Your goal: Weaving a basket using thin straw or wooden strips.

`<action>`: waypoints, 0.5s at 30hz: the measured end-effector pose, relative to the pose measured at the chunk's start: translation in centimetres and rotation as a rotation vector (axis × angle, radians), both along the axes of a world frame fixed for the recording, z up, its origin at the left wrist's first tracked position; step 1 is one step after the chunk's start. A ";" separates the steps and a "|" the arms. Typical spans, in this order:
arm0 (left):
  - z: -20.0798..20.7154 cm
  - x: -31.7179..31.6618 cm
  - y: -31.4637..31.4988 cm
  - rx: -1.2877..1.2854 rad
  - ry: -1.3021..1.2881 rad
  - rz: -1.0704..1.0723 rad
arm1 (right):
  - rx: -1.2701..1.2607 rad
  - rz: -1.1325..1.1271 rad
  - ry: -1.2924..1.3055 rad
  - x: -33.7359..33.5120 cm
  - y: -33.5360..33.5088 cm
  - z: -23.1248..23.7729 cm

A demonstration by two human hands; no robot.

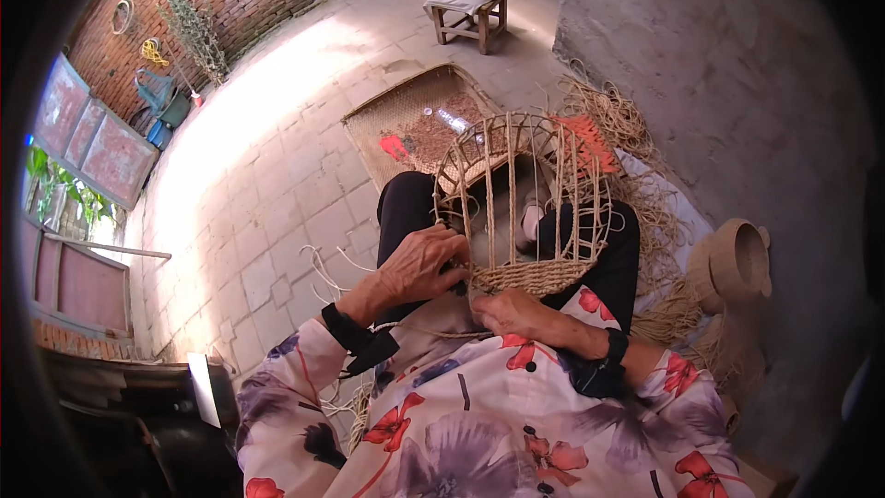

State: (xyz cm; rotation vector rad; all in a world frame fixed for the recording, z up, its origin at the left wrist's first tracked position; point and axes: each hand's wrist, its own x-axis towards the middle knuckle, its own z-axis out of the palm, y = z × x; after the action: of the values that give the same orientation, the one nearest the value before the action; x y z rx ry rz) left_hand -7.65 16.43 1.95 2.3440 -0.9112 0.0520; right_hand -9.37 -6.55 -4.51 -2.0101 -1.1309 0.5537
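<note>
A half-woven basket (510,198) rests across my lap, with bare upright ribs and a curved rim. Along its near edge runs a tightly woven band (535,274) of twisted straw-coloured cord. My left hand (422,263) is closed at the left end of this band, its fingers curled round the basket's edge. Just below the same corner my right hand (514,312) is closed, thumb and fingers pinched together on the cord. A loose length of cord (433,333) trails left from there across my lap. My fingertips are partly hidden.
Beyond my knees lies a shallow woven tray (387,115) with brown bits in it. Heaps of loose cord (650,207) lie to the right, beside a round tan container (737,258) near the grey wall (728,83). A wooden chair (470,5) with a cushion stands farther off.
</note>
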 end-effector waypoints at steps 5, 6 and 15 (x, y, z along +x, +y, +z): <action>-0.4 -0.1 -0.1 0.007 0.019 0.043 | -0.028 0.021 -0.084 0.1 0.9 -2.0; -0.6 -0.1 -0.1 -0.001 0.023 0.048 | 0.008 0.010 -0.083 0.1 0.9 -2.2; -1.1 -0.4 -0.4 -0.007 0.047 0.101 | 0.009 -0.033 0.001 -0.1 1.0 -1.6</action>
State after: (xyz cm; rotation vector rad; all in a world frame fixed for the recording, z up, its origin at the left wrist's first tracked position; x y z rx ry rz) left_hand -8.05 16.06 0.83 2.3737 -0.7690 0.0409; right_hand -9.51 -5.51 -6.16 -2.0172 -1.0951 0.5323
